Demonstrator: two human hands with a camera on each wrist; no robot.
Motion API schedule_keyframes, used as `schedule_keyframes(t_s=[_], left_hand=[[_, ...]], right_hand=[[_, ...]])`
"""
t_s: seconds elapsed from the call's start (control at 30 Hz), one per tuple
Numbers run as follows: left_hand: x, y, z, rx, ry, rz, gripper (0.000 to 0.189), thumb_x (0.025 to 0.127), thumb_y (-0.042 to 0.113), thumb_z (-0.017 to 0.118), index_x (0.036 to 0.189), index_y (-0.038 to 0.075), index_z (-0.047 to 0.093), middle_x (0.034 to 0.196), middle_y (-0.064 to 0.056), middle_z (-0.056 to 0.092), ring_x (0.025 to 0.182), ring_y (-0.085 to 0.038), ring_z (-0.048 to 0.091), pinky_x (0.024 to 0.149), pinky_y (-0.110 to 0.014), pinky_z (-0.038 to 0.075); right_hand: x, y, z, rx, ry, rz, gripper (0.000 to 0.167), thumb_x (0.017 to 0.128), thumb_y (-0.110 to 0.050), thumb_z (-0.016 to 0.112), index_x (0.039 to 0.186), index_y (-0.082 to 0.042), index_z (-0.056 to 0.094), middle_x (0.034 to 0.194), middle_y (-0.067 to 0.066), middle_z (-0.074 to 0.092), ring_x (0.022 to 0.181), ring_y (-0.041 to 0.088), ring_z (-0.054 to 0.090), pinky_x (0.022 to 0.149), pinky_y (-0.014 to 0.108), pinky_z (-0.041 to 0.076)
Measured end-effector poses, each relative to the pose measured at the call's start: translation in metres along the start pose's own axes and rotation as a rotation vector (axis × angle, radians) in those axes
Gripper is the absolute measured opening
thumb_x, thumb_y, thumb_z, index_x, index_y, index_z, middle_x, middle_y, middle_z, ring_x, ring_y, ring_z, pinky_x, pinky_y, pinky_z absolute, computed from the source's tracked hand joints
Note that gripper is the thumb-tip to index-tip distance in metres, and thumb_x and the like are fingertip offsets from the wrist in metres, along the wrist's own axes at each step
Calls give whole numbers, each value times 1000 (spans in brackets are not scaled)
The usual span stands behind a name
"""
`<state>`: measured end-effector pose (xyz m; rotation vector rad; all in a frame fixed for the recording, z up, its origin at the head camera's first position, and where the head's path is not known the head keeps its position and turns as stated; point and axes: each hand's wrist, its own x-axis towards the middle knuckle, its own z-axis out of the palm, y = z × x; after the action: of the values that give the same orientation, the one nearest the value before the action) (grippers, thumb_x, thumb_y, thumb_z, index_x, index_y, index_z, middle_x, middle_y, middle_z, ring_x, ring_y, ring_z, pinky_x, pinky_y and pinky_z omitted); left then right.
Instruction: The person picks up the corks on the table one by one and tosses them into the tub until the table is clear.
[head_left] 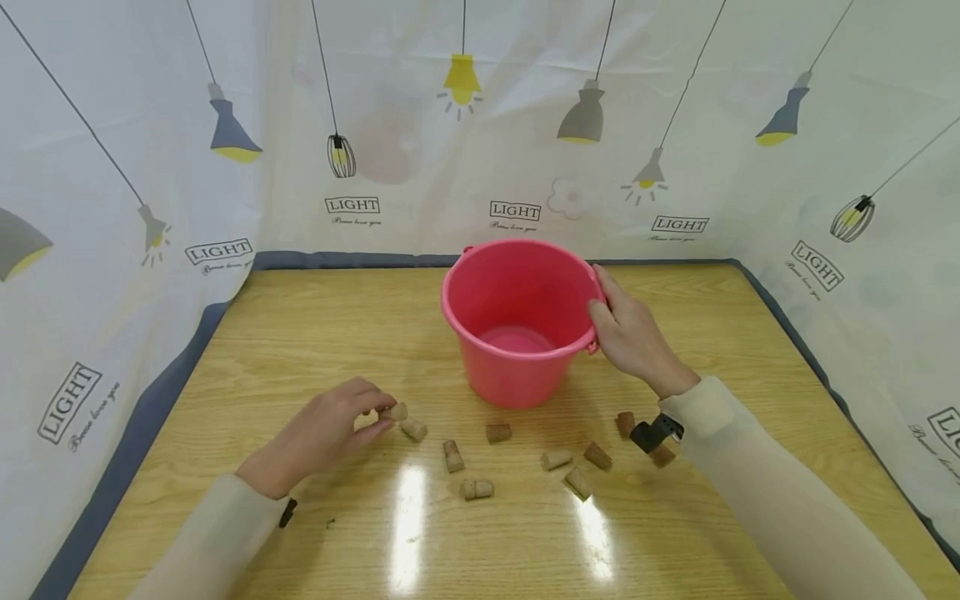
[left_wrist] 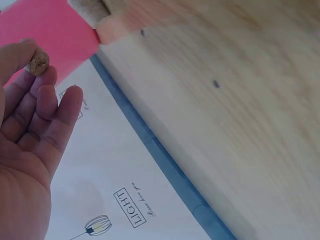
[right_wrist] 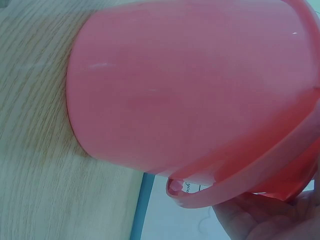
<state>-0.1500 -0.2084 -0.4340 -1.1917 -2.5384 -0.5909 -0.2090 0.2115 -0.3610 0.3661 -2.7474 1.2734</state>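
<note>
A pink bucket (head_left: 513,375) stands upright on the wooden table, toward the back. My right hand (head_left: 636,337) grips its rim on the right side, thumb over the edge; the right wrist view shows the fingers under the rim beside the curved handle (right_wrist: 250,177). To the left of the bucket, my left hand (head_left: 333,429) pinches a wine cork (left_wrist: 39,64) between thumb and fingers, low over the table. Another cork (head_left: 413,429) lies right beside the pinched one. In the left wrist view the other fingers are loosely bent.
Several corks lie in front of the bucket, among them a darker cork (head_left: 498,432), a cork in two tones (head_left: 453,456) and a pale cork (head_left: 557,459). Others lie near my right forearm, which partly covers them. A printed cloth (head_left: 420,167) surrounds the table's back and sides.
</note>
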Motion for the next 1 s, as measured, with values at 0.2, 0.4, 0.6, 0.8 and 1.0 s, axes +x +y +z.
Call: schedule_keyframes(t_s=[0.2, 0.4, 0.6, 0.8, 1.0], left_hand=[[11, 5, -6, -9, 43, 43, 21, 84, 7, 84, 103, 8, 74, 95, 0, 69, 86, -13, 65, 72, -26, 57], [21, 9, -10, -19, 89, 87, 24, 82, 5, 85, 103, 6, 74, 96, -2, 69, 87, -13, 65, 72, -27, 57], [33, 13, -13, -21, 137, 143, 26, 80, 2, 85, 103, 5, 73, 97, -3, 70, 87, -14, 65, 74, -27, 57], [43, 20, -19, -35, 127, 142, 24, 82, 3, 84, 104, 5, 73, 99, -2, 70, 90, -13, 64, 76, -26, 57], [53, 27, -25, -53, 104, 133, 20, 88, 8, 80, 107, 6, 73, 101, -1, 69, 93, -13, 64, 80, -26, 57]], right_hand=[[0, -1, 0, 9, 3, -2, 55, 108, -21, 38, 162, -20, 30, 81, 9, 62, 65, 34, 63, 57, 38, 52], [0, -1, 1, -2, 7, -6, 55, 108, -22, 38, 162, -20, 30, 80, 9, 62, 63, 31, 62, 57, 38, 52], [0, -1, 1, 2, 7, -2, 56, 108, -23, 37, 163, -20, 29, 81, 9, 63, 62, 25, 61, 57, 37, 53], [-1, -1, 1, -5, 10, -15, 55, 108, -22, 36, 162, -19, 29, 80, 9, 62, 61, 26, 62, 56, 36, 52], [0, -1, 1, -12, 9, -16, 55, 108, -24, 36, 163, -20, 28, 78, 9, 62, 60, 25, 61, 57, 36, 52]])
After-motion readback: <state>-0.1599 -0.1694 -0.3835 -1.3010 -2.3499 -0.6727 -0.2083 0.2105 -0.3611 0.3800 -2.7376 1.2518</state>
